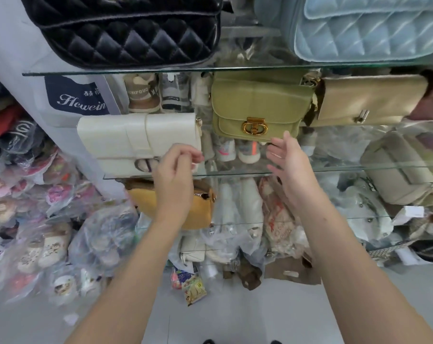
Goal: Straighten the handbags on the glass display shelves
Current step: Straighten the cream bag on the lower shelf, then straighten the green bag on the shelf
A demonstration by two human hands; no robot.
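Note:
A white handbag (136, 142) lies on the middle glass shelf (235, 173) at the left. Right of it stands an olive green handbag (260, 105) with a gold clasp, then a gold handbag (369, 100). My left hand (175, 175) hovers in front of the white bag's right end, fingers curled, holding nothing. My right hand (287, 165) is spread just below the green bag, not touching it. A black quilted bag (126, 28) and a light blue quilted bag (372, 28) sit on the upper shelf (136, 71).
A yellow bag (203, 209) and a beige bag (399, 175) rest on lower shelves. Plastic-wrapped shoes (49, 244) are heaped on the floor at the left. Small shoes (158, 93) stand behind the shelves. Snack packets (193, 286) lie on the grey floor.

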